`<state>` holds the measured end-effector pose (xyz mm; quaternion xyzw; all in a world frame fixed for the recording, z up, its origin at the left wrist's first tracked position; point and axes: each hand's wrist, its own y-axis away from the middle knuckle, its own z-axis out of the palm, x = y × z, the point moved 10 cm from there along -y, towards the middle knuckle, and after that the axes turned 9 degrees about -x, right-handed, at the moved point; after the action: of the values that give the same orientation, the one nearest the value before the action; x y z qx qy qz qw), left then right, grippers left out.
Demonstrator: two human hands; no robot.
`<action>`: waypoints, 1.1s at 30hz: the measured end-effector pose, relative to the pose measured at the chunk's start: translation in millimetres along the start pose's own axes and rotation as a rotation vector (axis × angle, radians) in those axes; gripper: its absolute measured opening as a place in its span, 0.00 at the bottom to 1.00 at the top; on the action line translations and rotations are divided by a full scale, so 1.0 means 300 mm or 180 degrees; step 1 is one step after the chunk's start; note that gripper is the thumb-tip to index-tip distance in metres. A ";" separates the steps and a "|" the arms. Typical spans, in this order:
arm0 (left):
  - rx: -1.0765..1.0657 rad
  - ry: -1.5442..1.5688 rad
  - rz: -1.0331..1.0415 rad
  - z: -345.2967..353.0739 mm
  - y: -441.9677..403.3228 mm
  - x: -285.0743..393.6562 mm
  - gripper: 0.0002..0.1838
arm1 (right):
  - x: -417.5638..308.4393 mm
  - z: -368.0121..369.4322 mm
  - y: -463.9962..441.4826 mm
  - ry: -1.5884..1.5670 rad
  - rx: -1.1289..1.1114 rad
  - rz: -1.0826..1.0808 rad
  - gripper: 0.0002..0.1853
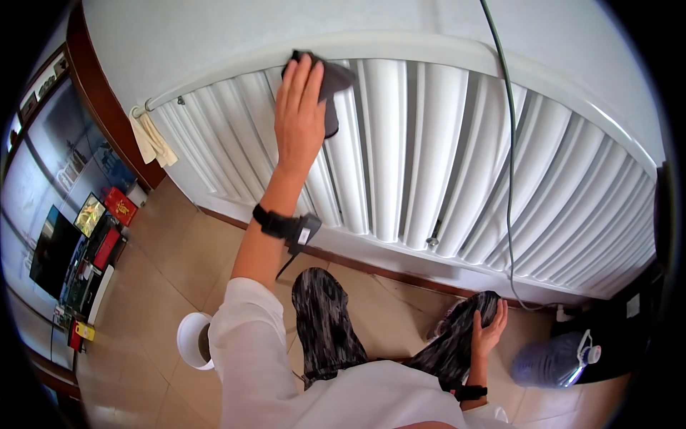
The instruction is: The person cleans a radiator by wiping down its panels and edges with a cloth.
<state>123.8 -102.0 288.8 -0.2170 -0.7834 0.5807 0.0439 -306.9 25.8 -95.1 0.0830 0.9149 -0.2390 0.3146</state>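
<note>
My left hand (299,118) presses a dark grey cloth (334,80) against the upper part of a white radiator (386,143), just under its top rail. Its fingers lie over the cloth and point upward, and part of the cloth hangs down beside the palm. My right hand (489,333) rests on my right knee (464,329) with the fingers stretched out and nothing in them. A black band with a small box (287,227) is strapped round my left wrist.
A green cable (511,143) hangs down across the radiator. A cream cloth (151,138) hangs at the rail's left end. On the tiled floor stand a white bucket (193,342) at left and a large water bottle (554,361) at right. A television (56,250) is far left.
</note>
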 end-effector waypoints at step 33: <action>-0.0370 0.0543 -0.1795 0.320 0.525 0.006 0.38 | -0.033 0.036 -0.015 0.0211 -0.0072 0.0027 0.35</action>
<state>137.0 -150.6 111.3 -0.0410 -0.8383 0.4794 0.2565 -294.7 16.5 -94.6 0.0912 0.9271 -0.2245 0.2860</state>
